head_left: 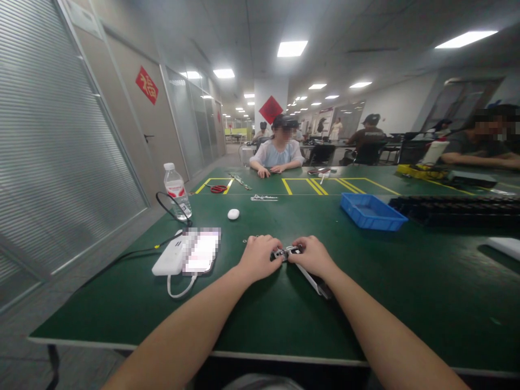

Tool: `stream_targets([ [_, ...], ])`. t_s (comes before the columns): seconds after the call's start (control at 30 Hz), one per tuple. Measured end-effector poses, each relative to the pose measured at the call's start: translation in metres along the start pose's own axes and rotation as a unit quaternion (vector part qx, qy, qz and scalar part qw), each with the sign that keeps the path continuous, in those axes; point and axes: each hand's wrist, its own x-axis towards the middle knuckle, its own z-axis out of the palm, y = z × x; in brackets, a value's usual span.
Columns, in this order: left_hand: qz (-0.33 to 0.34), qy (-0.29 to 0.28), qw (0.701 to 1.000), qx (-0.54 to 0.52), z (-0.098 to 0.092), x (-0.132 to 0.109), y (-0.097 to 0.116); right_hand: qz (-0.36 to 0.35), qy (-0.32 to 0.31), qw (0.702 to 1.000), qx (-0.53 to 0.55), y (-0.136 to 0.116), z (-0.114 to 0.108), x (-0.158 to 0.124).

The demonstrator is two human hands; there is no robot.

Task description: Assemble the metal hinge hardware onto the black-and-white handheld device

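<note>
Close together over the green table, my two hands work at a small silver-and-dark metal piece. My left hand is closed, its thumb and fingers pinching the left end of that piece. On the other end my right hand is closed too, fingertips partly covering it. A long, narrow silver-and-dark bar runs from below my right hand towards me; whether it is joined to the metal piece I cannot tell. Some tiny rings lie just beyond my left hand.
To the left are a white power bank cabled to a phone, a water bottle and a white earbud case. Ahead lie metal strips and red-handled scissors. A blue tray stands right; a person sits opposite.
</note>
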Motion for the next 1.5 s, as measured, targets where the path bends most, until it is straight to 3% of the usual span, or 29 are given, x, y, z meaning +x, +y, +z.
stream_targets([
  [0.83, -0.018, 0.022, 1.000, 0.013, 0.009, 0.001, 0.000, -0.010, -0.006, 1.000, -0.015, 0.000, 0.000, 0.000],
  [1.13, -0.055, 0.035, 0.997, -0.050, 0.017, 0.003, -0.002, -0.004, -0.014, 1.000, -0.012, -0.001, 0.000, 0.000],
  [1.5, -0.034, 0.042, 0.994, -0.099, 0.018, 0.001, -0.004, -0.004, -0.010, 1.000, -0.008, 0.000, 0.001, 0.000],
])
